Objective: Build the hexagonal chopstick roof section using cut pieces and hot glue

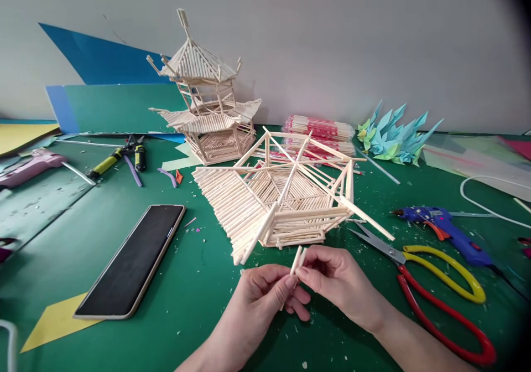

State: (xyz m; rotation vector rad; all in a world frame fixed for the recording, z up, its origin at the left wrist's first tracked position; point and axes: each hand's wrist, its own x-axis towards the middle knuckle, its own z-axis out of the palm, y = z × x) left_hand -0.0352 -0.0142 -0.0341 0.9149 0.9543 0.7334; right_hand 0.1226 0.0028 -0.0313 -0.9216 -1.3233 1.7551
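Observation:
My left hand [265, 297] and my right hand [338, 283] meet low in the middle of the view, both pinched on two short wooden sticks [298, 259] held side by side and pointing up. Just beyond them on the green mat [199, 305] lies a half-built hexagonal stick frame [282, 200] with one slanted roof panel of sticks on its left side. A finished two-tier stick pagoda [207, 101] stands further back by the wall.
A phone [133, 261] lies face up at the left. Scissors with red and yellow handles [435, 283] and a blue glue gun [443, 228] lie at the right. Packs of sticks [319, 131], folded paper shapes [394, 134], pliers [120, 156] and a pink glue gun [29, 167] sit further back.

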